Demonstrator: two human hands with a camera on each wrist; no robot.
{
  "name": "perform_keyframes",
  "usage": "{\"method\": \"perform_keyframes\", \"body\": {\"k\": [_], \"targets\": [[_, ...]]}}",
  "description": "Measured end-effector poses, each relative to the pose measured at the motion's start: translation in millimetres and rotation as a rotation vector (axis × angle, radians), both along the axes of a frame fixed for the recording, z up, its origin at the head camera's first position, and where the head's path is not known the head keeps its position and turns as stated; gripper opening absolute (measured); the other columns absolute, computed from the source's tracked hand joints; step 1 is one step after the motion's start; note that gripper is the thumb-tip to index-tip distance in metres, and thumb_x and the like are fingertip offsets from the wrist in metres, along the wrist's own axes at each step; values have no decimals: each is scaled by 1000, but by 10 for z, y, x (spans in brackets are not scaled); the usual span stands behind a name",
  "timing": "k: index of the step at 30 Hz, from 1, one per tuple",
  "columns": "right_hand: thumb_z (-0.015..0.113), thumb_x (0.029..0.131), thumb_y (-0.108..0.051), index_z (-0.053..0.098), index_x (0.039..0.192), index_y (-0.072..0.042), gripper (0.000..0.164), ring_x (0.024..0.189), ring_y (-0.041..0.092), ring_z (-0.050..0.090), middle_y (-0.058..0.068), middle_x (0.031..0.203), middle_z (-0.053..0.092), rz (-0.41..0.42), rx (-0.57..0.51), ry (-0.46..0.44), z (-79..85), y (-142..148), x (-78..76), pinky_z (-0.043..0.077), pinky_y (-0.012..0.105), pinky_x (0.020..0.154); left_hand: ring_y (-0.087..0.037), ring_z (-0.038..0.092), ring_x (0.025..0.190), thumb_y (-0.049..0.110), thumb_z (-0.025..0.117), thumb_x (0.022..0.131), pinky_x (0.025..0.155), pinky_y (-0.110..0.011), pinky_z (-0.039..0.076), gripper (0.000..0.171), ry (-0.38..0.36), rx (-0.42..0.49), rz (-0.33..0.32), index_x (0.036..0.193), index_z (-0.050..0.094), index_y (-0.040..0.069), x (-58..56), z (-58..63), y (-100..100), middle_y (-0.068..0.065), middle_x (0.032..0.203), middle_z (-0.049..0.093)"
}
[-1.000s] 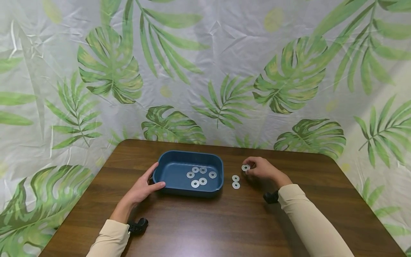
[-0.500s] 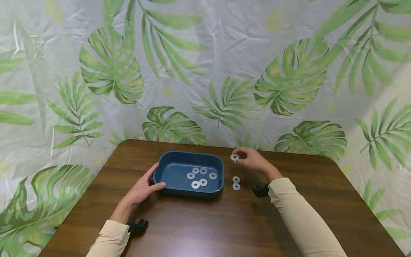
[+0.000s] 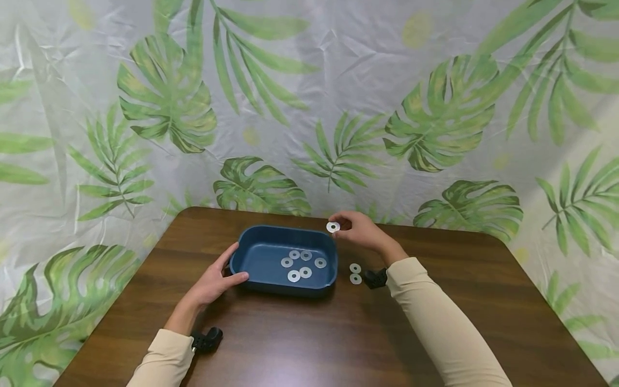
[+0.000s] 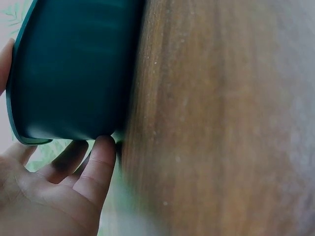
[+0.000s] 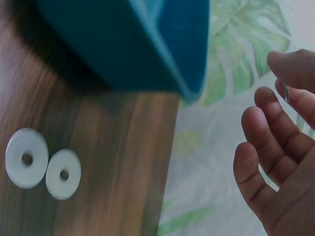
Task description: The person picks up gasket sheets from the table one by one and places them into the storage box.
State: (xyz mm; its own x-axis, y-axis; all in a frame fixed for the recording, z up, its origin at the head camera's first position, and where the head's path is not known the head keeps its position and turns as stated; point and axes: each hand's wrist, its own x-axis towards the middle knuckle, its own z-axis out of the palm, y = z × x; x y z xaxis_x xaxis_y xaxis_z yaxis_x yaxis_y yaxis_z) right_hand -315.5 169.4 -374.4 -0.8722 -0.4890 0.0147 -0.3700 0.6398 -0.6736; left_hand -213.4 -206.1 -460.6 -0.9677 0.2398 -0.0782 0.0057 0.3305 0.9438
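R hand (image 3: 361, 230) pinches one washer (image 3: 329, 229) btwn thumb & fingers, just off far right corner of blue tray (image 3: 261, 260), apart from it. L hand (image 3: 211, 283) is clamped on tray's left end, thumb at near rim. Tray has 6 washers (image 3: 309, 273) in it, mostly in right half, away from L hand. Another 2 washers (image 3: 359, 280) lie side by side on bench (image 3: 309, 333), right of tray.

Creased pale sheeting (image 3: 348, 80) printed with green leaves (image 3: 440, 115) hangs behind a brown wood-grain table (image 3: 488, 295) showing soft glare (image 3: 290, 365).
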Motion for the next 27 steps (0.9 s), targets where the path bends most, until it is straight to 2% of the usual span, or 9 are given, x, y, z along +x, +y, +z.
{"method": "perform_keyframes", "body": {"k": [5, 12, 18, 22, 27], "targets": [[69, 92, -14, 62, 128, -5, 38, 100, 24, 65, 14, 117, 67, 63, 21, 44, 35, -175, 15, 54, 39, 87, -47, 22, 150, 25, 67, 94, 115, -57, 31, 88, 9, -9, 0, 161, 11, 18, -1, 3, 7, -21, 167, 8], [69, 93, -15, 64, 126, -8, 34, 96, 20, 62, 11, 113, 67, 84, 57, 27, -8, -405, 36, 53, 33, 81, -46, 16, 151, 26, 68, 93, 118, -61, 25, 88, 0, -11, 12, 161, 13, 18, -3, 3, -2, -20, 167, 7], [68, 93, -16, 63, 128, -9, 36, 105, 23, 63, 10, 119, 66, 131, 82, 5, 13, -647, 94, 53, 36, 88, -47, 16, 151, 27, 67, 94, 117, -61, 25, 87, -5, -22, 6, 161, 12, 20, -8, 15, -16, -19, 168, 5], [68, 93, -16, 63, 128, -11, 36, 110, 23, 65, 9, 123, 66, 166, 67, -9, 6, -776, 134, 54, 35, 90, -47, 16, 151, 27, 67, 95, 117, -61, 26, 87, -3, -27, 3, 161, 11, 21, -10, 17, -14, -19, 168, 5], [69, 93, -14, 64, 128, -12, 36, 103, 20, 65, 9, 120, 65, 199, 2, -33, -28, -878, 173, 54, 30, 84, -47, 15, 152, 27, 67, 94, 118, -61, 24, 87, -10, -32, 11, 161, 12, 20, -5, 15, 2, -20, 168, 6]]}}
